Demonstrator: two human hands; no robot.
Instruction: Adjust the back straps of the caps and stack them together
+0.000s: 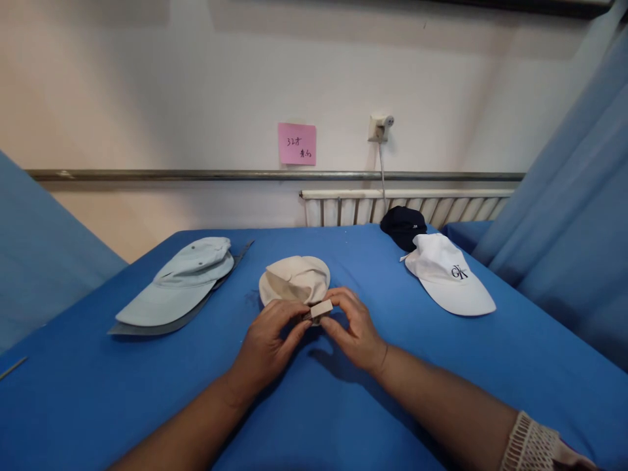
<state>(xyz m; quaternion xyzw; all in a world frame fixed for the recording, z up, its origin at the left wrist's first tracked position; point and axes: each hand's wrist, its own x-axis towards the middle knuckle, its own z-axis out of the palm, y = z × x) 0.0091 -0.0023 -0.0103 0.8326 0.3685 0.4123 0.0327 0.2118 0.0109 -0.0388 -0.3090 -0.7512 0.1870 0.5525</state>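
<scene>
A beige cap [295,273] lies on the blue table in front of me, its crown slumped and creased. At its near edge is a short beige strap [322,309], with a small darker part beside it that I cannot make out. My left hand [269,337] is closed, thumb and fingers pinching the strap's left side by the darker part. On the other side my right hand [356,332] grips the strap's right end between thumb and fingers. The cap's brim is hidden from view.
Pale blue-grey caps [191,275] lie stacked at the left. A white cap [441,275] and a navy cap [404,226] sit at the back right. A thin stick [14,367] lies at the left edge. Blue curtains [579,196] hang on both sides.
</scene>
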